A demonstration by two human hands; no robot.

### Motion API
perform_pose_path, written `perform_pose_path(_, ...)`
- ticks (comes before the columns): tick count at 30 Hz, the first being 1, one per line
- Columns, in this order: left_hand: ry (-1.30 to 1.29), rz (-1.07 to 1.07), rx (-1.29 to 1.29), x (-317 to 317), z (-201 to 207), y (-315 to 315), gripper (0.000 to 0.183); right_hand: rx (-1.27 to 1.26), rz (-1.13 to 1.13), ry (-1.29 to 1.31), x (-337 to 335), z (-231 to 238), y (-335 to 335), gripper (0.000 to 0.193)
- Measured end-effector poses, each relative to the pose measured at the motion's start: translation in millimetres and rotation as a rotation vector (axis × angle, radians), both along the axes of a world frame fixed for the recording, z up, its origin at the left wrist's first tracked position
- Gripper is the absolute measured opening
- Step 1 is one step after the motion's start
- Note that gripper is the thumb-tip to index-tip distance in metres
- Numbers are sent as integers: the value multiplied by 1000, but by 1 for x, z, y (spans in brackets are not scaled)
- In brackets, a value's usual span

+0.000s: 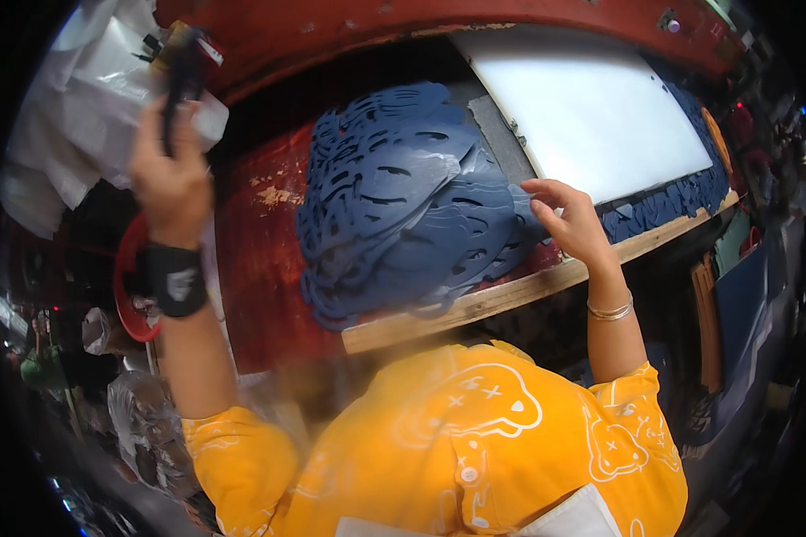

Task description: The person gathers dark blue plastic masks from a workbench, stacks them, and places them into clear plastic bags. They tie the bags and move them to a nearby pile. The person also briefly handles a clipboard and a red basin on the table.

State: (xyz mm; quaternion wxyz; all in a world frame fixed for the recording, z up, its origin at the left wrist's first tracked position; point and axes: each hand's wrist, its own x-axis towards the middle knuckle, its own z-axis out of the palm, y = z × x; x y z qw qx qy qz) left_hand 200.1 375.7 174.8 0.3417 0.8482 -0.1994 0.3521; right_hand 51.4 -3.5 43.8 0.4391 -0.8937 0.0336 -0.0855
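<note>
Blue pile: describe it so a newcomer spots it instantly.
Start at the red worktop in front of the yellow shirt. On it, left of the white board and beside the right hand, sits a blue pile. Unlike the plain board, it is full of curved slots.

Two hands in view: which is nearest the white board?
The right hand, wearing the bangle, is by the lower-left corner of the white board. The left hand, wearing the black wristband, is away at upper left with a blurred dark object.

Blue perforated sheets point(385, 197), heaped, dark object point(184, 76), blurred
</note>
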Motion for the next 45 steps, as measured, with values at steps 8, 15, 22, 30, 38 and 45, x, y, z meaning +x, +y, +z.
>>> perform_pose_path(8, 333, -405, 549, -31, -118, -109, 61, 26, 253, 27, 11, 35, -12, 28)
perform_pose_path(15, 438, -432, 558, 9, -137, -99, 72, -331, 511, -725, 172, 226, -16, 18)
perform_pose_path(22, 346, -226, 442, -12, -156, -105, 69, -630, 249, -557, 398, 324, 87, 40)
perform_pose_path(30, 425, -247, 261, -17, -150, -101, 72, -593, 550, -227, 433, 321, 96, 54)
perform_pose_path(38, 531, -409, 56, 11, -146, -52, 51, -1304, 331, -571, 305, 306, 38, 58)
perform_pose_path(45, 559, -379, -260, 75, -145, -7, 38, -626, 635, -355, 180, 219, 74, 43)
